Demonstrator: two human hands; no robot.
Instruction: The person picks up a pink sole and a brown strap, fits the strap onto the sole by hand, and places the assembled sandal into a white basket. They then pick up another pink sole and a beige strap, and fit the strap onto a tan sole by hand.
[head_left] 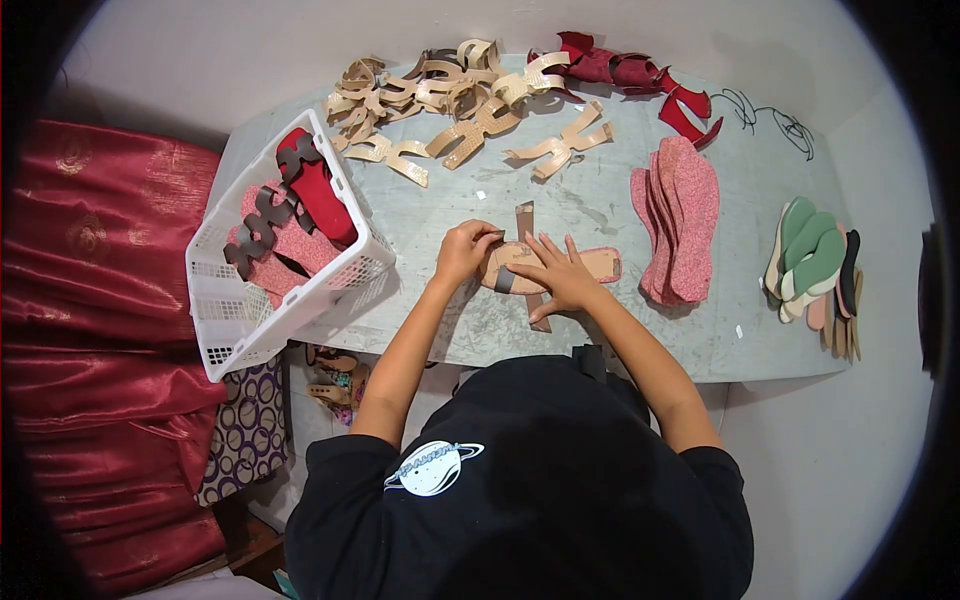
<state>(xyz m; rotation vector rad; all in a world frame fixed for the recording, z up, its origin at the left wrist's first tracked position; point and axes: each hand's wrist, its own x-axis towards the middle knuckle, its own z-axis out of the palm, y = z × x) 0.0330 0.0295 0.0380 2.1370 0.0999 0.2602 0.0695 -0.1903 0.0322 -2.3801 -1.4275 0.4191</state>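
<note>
2 bare hands work over a grey tabletop whose surface is streaked with pale scuffs and darker smears. Plain light walls rise behind and to the right of it, and a shiny red curtain hangs on the left. A white basket stands tilted over the left edge, holding pink, red and dark brown pieces. Gold cutouts are heaped along the far side beside red cutouts, with black cord farther right. A pile of pink soles lies right of the hands; green soles lie near the right edge.

The tan shoe sole lies flat near the middle of the tabletop's near side, its long axis running left to right across the person's front. Its broader end points left, the end with a small dark mark right. A brown strap crosses beneath it, roughly at right angles, and shows on both sides.

The sole lies between the hands and partly under the right. The left hand pinches a small dark tip at the broader end. The right hand is spread, palm down, fingers on the sole, gripping nothing.
</note>
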